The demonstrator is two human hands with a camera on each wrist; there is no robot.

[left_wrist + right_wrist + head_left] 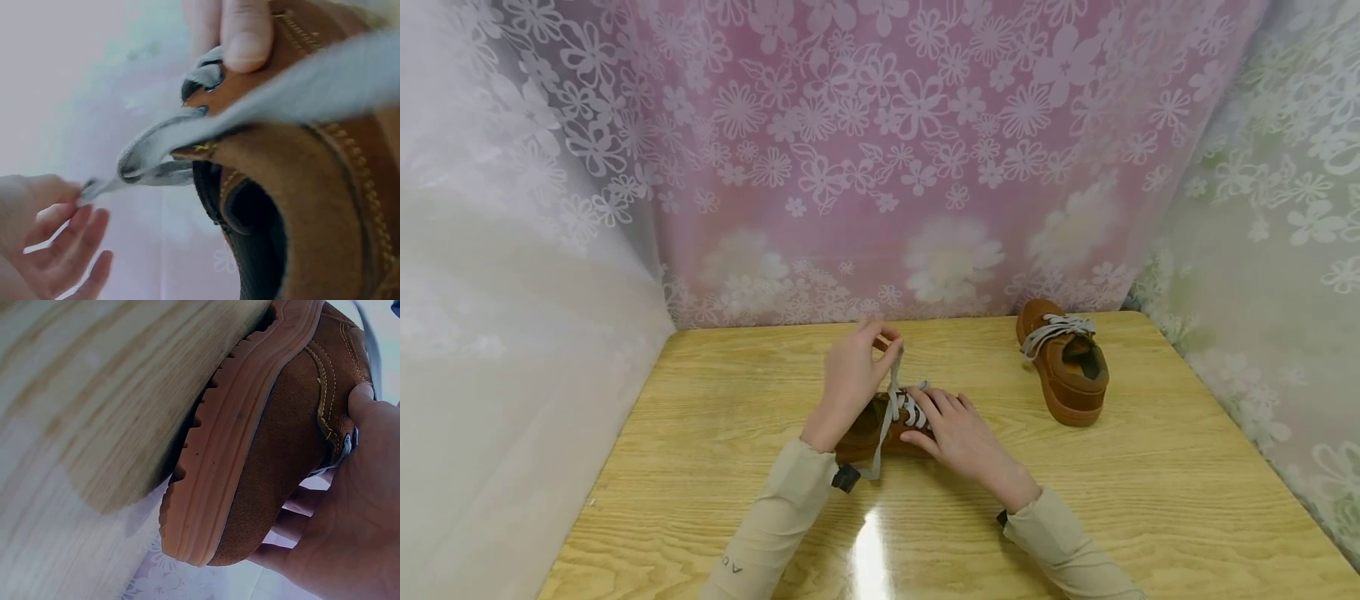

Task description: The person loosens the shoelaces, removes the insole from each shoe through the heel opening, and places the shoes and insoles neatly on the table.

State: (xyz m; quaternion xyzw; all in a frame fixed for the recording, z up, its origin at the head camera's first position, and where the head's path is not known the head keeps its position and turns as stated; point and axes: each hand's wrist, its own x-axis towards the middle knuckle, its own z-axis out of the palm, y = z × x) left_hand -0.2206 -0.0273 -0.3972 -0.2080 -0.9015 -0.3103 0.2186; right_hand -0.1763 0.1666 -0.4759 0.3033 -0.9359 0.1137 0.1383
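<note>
A brown shoe (pixel 901 439) with grey laces stands on the table, its toe to the right. My left hand (pixel 853 371) is raised above it and pinches one shoelace (pixel 895 377) between thumb and fingertips, drawing it upward. In the left wrist view that lace (pixel 150 150) runs taut from the top of the shoe to the fingers. My right hand (pixel 962 433) holds the front of the shoe; in the right wrist view the thumb presses the near side and the fingers reach around the far side. The other lace end (pixel 878 458) hangs over the near side.
A second brown shoe (pixel 1067 367) with grey laces stands at the back right of the wooden table (pixel 715 492), heel toward me. Flowered cloth (pixel 880 167) hangs behind the table and at both sides.
</note>
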